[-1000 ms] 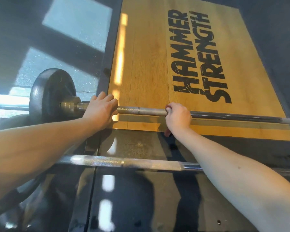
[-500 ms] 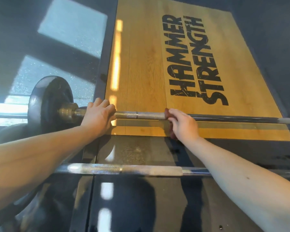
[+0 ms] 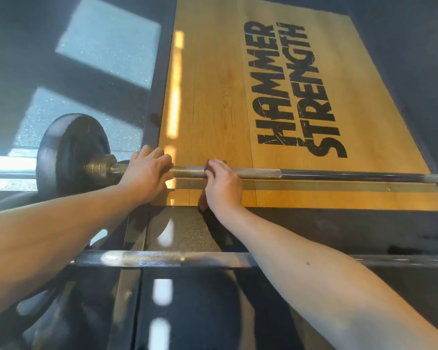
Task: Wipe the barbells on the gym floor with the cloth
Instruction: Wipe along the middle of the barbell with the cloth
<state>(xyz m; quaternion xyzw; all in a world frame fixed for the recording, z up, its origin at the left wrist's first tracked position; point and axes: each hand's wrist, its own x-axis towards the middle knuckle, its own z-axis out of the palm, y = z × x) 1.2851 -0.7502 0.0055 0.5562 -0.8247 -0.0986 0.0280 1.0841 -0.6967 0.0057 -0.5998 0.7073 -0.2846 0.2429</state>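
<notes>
A steel barbell (image 3: 313,174) lies across the near edge of the wooden platform, with a black weight plate (image 3: 66,150) on its left end. My left hand (image 3: 147,171) grips the bar just right of the collar. My right hand (image 3: 223,184) holds a dark red cloth (image 3: 209,165) wrapped on the bar a short way to the right; most of the cloth is hidden under the hand, with a bit showing below the palm. A second barbell (image 3: 142,258) lies nearer to me on the dark floor, passing under my right forearm.
The wooden platform (image 3: 212,97) bears black "HAMMER STRENGTH" lettering. Dark rubber flooring surrounds it, with bright sunlit patches (image 3: 106,39) at the upper left. A metal frame strip (image 3: 134,236) runs along the platform's left edge toward me.
My right hand with the cloth has slid left along the bar toward my left hand. The left hand has kept its grip. The view has shifted slightly.
</notes>
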